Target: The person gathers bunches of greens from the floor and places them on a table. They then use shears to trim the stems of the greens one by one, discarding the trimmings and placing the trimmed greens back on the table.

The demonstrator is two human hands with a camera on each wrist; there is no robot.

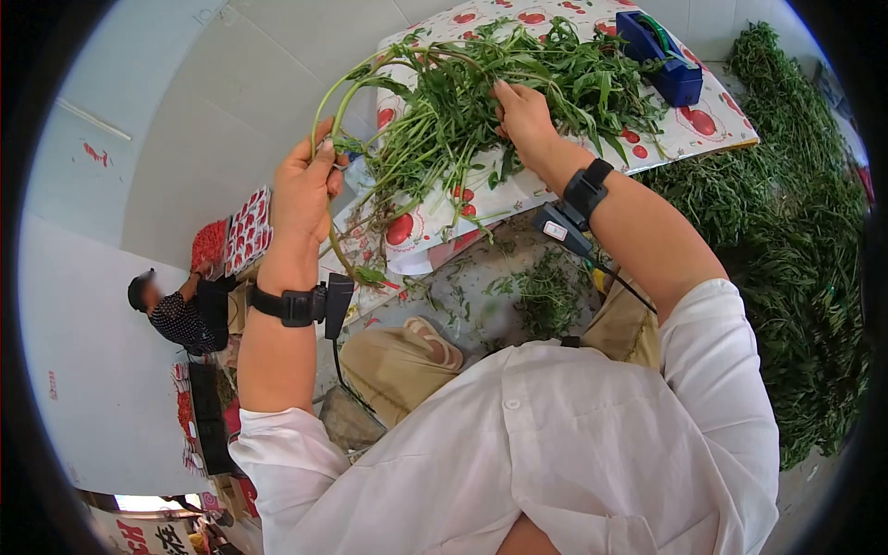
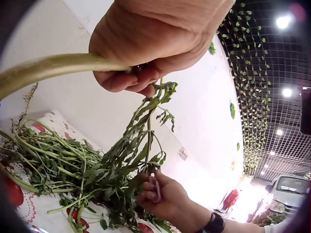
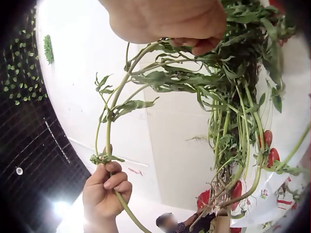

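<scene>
A long green plant stem (image 3: 112, 114) arcs up and over between my two hands. Near its lower end my left hand (image 1: 307, 190) pinches it between thumb and fingers, and the cut end trails below. My right hand (image 1: 529, 122) has its fingers curled round the leafy upper part, over the heap. A small pink loop (image 2: 156, 190) shows at the right thumb in the left wrist view. Under both hands lies a pile of leafy stems (image 1: 435, 116), roots and stalks towards the left, on a table with a tomato-print cover (image 1: 504, 196).
A blue tape dispenser (image 1: 684, 85) stands at the table's back right corner. Heaped greens (image 1: 786, 277) cover the floor to the right, with loose leaves (image 1: 550, 296) below the table. Another person (image 1: 185, 314) sits at the left by red goods (image 1: 211, 245).
</scene>
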